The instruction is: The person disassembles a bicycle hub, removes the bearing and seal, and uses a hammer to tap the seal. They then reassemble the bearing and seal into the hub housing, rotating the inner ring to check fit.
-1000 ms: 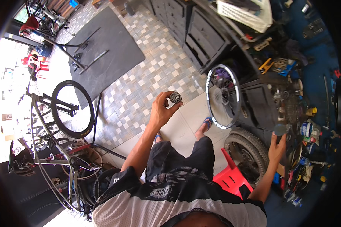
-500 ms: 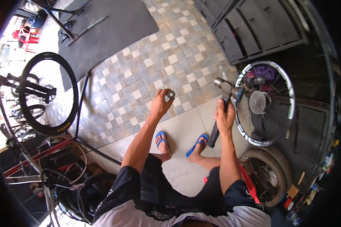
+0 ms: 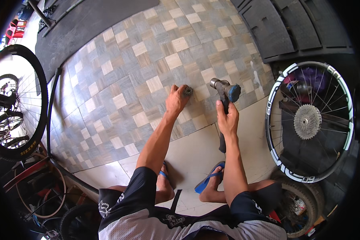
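Observation:
My left hand (image 3: 176, 101) is closed on a small, round, dark metal part (image 3: 188, 91) with a hollow middle, perhaps a bicycle freehub body; the fingers cover most of it. To its right, my right hand (image 3: 228, 122) wraps round the black handle of a hammer (image 3: 228, 91). The hammer's head points up and away, with one bare metal face towards the left and a worn blue face towards the right. A short gap separates the hammer head from the metal part. Both hands are in front of me, over the tiled floor (image 3: 148, 82).
On the right a spoked wheel (image 3: 271, 120) with a large cassette (image 3: 307, 121) leans above a tyred wheel (image 3: 304, 200). Black drawers (image 3: 268, 36) stand at the far right. A bicycle wheel (image 3: 44, 100) and a dark bar (image 3: 50, 108) flank the left. A dark mat (image 3: 80, 28) lies beyond.
My view has dropped closer to the floor and my knees are bent further. Both hands have come nearer each other, still holding the metal part and the hammer.

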The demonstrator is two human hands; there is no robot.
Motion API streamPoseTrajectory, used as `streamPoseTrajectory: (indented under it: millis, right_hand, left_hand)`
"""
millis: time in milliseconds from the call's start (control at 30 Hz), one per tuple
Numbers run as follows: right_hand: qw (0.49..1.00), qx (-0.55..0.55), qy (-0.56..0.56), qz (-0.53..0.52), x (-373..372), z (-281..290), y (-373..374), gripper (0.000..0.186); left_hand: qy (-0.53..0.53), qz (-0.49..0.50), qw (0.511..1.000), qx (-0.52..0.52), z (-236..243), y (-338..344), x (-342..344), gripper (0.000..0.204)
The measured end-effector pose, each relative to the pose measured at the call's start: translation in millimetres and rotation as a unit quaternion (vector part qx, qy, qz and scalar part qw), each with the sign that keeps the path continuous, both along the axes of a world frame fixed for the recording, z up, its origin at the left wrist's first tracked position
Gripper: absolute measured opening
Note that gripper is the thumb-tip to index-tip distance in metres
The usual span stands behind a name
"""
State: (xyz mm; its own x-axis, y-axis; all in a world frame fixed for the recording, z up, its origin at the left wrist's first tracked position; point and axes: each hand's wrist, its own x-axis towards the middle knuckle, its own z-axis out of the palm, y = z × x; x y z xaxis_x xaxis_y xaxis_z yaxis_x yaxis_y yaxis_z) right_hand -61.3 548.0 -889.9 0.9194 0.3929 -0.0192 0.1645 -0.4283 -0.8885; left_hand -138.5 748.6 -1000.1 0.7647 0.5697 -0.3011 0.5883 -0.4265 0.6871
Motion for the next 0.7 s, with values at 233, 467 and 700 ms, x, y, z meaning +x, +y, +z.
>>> streamPoseTrajectory:
  millis: [233,467,700]
  right_hand:
    - [0.991,0.024,0.126,-0.046,-12.4,-38.7,-15.7,0.029]
    - [0.988,0.045,0.137,-0.049,-4.9,-48.8,-17.8,0.028]
    - [0.983,0.027,0.177,-0.029,0.1,-42.8,-10.5,0.04]
  left_hand:
    - [-0.177,0.236,0.911,-0.289,-32.3,15.0,-39.1,0.067]
    - [-0.293,0.299,0.806,-0.419,22.4,4.5,-33.1,0.044]
    - [-0.315,0.161,0.921,-0.162,3.6,-3.3,-10.3,0.015]
